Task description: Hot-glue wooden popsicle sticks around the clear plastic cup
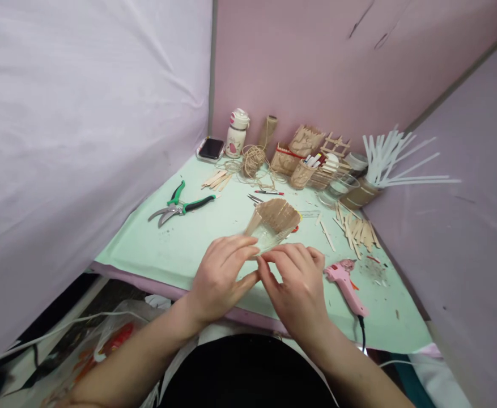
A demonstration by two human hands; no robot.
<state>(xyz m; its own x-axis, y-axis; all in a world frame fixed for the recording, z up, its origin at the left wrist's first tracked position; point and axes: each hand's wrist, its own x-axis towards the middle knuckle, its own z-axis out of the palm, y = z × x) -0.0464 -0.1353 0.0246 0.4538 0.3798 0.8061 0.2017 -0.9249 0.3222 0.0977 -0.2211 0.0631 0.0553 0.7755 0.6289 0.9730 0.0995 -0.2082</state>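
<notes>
Between my hands, near the front of the table, is a flared cup-shaped holder (277,214) with wooden craft sticks standing side by side round its far wall. Its near part looks clear. My left hand (225,271) is closed on the near left rim, thumb and fingers pinching. From the other side, my right hand (294,276) pinches the same near edge, its fingertips almost meeting the left ones. Whether a small piece sits between the fingertips is hidden. Just behind the holder lie scissors (255,198), partly covered, and a red pen (269,192).
A pink glue gun (347,286) lies right of my right hand, its cord running off the front edge. Green-handled pruning shears (180,205) rest at left. Loose craft sticks (361,233) lie at right. Along the back stand a bottle (236,136), twine ball (253,161) and white glue sticks (386,156).
</notes>
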